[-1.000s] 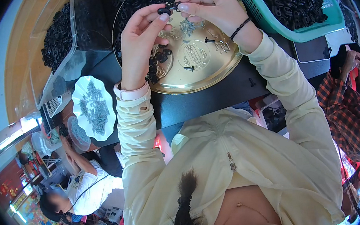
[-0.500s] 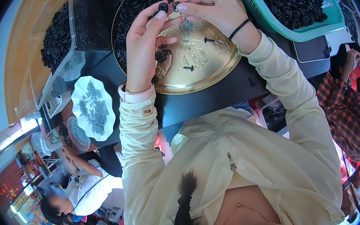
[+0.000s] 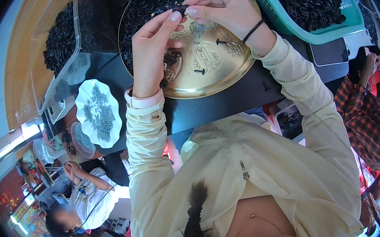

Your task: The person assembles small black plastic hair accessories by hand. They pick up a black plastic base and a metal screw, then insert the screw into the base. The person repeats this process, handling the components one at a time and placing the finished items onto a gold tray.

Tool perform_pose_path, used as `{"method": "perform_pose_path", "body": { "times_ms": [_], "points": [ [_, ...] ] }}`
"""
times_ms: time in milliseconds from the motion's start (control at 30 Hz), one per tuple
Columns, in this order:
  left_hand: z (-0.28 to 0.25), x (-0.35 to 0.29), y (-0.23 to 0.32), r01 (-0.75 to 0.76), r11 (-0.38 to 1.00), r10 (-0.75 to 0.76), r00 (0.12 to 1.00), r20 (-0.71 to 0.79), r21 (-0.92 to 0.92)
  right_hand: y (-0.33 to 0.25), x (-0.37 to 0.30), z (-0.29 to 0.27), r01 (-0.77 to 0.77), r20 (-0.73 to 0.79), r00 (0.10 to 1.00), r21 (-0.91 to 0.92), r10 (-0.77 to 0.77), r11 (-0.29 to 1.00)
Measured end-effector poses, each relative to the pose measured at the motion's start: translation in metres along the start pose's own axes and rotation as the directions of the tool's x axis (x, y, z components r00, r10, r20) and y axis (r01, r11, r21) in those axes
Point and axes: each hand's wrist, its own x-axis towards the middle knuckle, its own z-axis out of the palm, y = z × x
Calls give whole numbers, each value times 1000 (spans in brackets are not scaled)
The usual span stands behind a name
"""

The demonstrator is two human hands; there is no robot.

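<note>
Held dark small part [image 3: 181, 9] sits above the upper middle of the round gold tray [image 3: 225, 76], between the fingertips of both hands; its visible extent runs roughly left to right, from one set of fingertips to the other. Fingers cover both ends, so which end faces which way cannot be determined. Compared with the frame half a second ago: two separate dark pieces, one per hand with a gap between, are now brought together into a single dark mass, and the left fingertips have closed in toward the right ones. Right hand nearly unchanged in position; pegs on the tray likewise. Left hand [image 3: 151, 44]: narrow pinch, thumb and index finger on the left side of the part, remaining fingers loosely curled underneath. Right hand [image 3: 230, 12]: narrow pinch, thumb and bent fingers on the right side, back of the hand toward the camera. Below the hands, two black pegs lie on the tray: upper peg [image 3: 221, 42], head to the left; lower peg [image 3: 199, 72], head to the right. Both lie apart from the hands.
</note>
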Motion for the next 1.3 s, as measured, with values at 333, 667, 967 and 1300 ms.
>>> {"method": "perform_pose_path", "body": {
  "times_ms": [333, 667, 967, 1300],
  "points": [
    [-10, -5, 0, 46, 999, -42, 963, 268, -8, -4, 3, -7, -210, 488, 862, 99, 136, 973],
    [9, -8, 8, -36, 998, 39, 997, 61, -53, -6, 1, -1, 34, 74, 997, -18, -33, 999],
    [10, -5, 4, -8, 996, 5, 1000, -30, -94, -2, -2, 6, -56, -49, 997, 198, 67, 978],
    [-6, 0, 9, -50, 998, 53, 995, -83, 40, -19, -1, 2, -47, -38, 998, 70, 50, 996]
  ]
}}
